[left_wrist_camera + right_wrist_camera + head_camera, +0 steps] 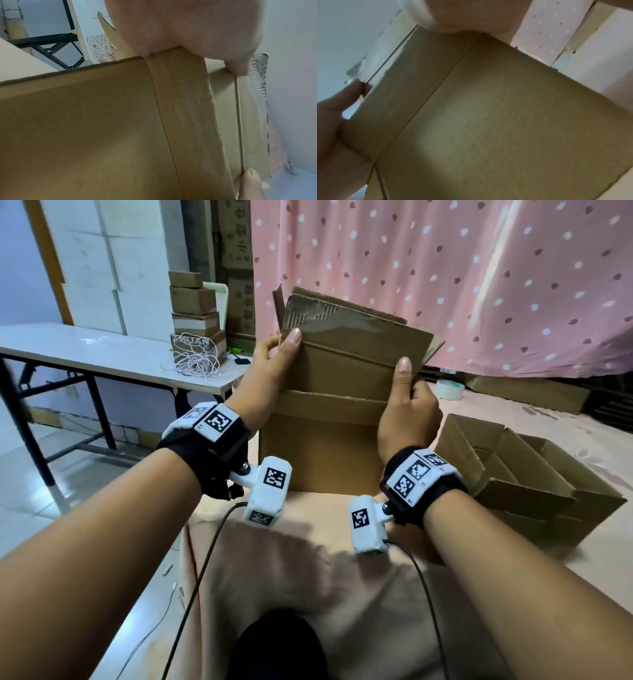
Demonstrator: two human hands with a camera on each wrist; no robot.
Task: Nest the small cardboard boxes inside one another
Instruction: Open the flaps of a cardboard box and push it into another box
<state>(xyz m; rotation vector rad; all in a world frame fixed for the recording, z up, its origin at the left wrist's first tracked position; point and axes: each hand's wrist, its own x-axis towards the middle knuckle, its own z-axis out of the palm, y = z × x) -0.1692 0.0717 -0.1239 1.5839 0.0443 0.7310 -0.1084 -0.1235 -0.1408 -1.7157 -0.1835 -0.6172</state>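
1. You are sitting at a surface draped in a peach cloth (308, 594), soft and wrinkled, so boxes set on it will not slide much; a pink spotted curtain (479, 285) hangs behind.
2. The open carton (318, 453) standing on the cloth in front of you is plain brown corrugated board, square-cornered and, I judge, light and fairly stiff in its walls but floppy at the flaps; it looks like the likely receiver.
3. The held box (346, 361) is above that carton, tilted toward you, its flaps up; the top flap shows a torn, greyish patch where the liner has peeled to the fluting, so expect that edge to be weak and rough.
4. To your right a nested pair of boxes (527, 484) lies open on the cloth, well apart from your hands.
5. Your left hand (270, 361) pinches the held box at its left edge, thumb on the near face; your right hand (407, 409) grips the right edge the same way, thumb up along the crease; both grasps are closed on the board.
6. Hold by the side walls near the creases, not by the flaps, which I judge would bend; squeeze lightly, since empty board buckles.
7. A tape roll (449, 388) sits beyond.
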